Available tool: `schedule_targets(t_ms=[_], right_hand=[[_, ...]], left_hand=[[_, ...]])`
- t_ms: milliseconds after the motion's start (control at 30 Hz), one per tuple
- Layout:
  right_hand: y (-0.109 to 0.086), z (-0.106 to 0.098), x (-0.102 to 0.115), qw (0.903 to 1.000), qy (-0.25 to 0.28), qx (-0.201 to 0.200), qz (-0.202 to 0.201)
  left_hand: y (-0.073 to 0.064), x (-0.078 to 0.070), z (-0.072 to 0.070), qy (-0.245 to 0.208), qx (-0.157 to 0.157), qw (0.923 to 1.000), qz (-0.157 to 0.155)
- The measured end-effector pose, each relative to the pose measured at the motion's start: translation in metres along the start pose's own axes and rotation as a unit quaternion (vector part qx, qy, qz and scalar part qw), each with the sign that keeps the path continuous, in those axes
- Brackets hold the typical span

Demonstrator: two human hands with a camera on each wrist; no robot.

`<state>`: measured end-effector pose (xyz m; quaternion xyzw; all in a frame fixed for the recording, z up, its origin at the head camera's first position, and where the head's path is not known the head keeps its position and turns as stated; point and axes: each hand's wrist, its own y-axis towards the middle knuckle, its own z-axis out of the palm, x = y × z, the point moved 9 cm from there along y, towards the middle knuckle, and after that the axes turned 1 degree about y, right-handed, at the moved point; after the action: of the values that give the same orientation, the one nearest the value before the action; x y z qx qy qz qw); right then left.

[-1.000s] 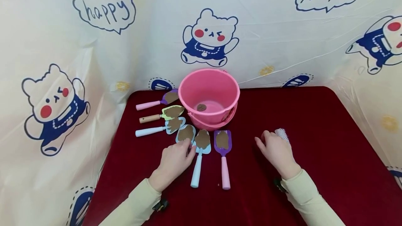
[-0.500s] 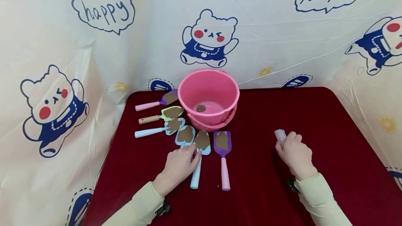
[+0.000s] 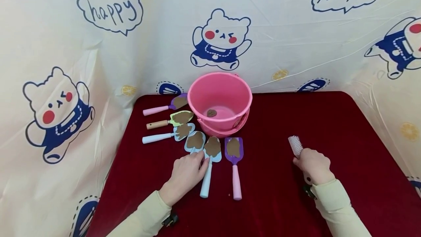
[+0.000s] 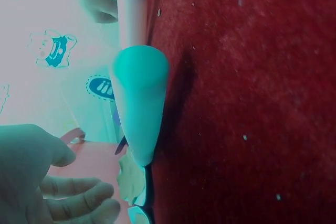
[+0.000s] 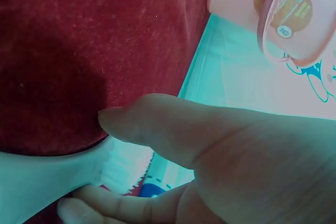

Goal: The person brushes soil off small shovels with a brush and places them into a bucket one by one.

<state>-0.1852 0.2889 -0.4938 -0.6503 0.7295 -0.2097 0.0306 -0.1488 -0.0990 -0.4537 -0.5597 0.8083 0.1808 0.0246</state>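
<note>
My left hand [image 3: 187, 167] hovers over the light blue trowels, its thumb and fingers apart in the left wrist view with nothing between them. It covers the handle of one light blue trowel [image 3: 195, 140]; a second light blue trowel [image 3: 206, 182] lies just to its right. Brown, mud-like patches cover the blades. My right hand [image 3: 313, 164] grips a white scrubbing brush [image 3: 295, 145] by its handle, thumb on one side and fingers on the other. Its bristles point away from me, and the handle's end shows by the wrist.
A pink bucket [image 3: 218, 98] with a small brown lump [image 3: 211, 113] inside stands at the back. Beside it lie a purple trowel with a pink handle [image 3: 236, 182] and several other muddy trowels to the left. Dark red cloth [image 3: 279, 200] covers the table.
My right hand has moved right and toward me, from beside the brush onto its handle. My left hand has drawn back slightly from the light blue trowel's blade. The brush has stayed in place.
</note>
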Motion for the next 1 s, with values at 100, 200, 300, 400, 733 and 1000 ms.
schedule_targets(t_ms=[100,200,300,400,733,1000], right_hand=[[0.002,0.0,-0.002,0.9999,0.013,-0.001,0.0],[0.003,0.001,-0.003,0.9995,0.03,-0.002,-0.002],[0.005,0.004,-0.005,0.9992,0.04,0.001,-0.002],[0.006,0.007,-0.006,0.9993,0.035,0.009,-0.005],[0.0,0.013,-0.005,0.9985,0.051,0.02,-0.011],[0.001,0.007,-0.002,0.9889,0.124,0.058,-0.057]], left_hand=[[-0.001,0.002,-0.004,0.017,-0.019,0.9997,0.003],[-0.001,0.006,-0.007,0.028,-0.032,0.9991,0.002],[-0.001,0.01,-0.009,0.032,-0.035,0.9989,0.0],[-0.002,0.014,-0.01,0.033,-0.034,0.9989,-0.003],[-0.004,0.021,-0.018,0.043,-0.043,0.9981,-0.01],[-0.003,0.022,-0.017,0.026,-0.041,0.9986,-0.018]])
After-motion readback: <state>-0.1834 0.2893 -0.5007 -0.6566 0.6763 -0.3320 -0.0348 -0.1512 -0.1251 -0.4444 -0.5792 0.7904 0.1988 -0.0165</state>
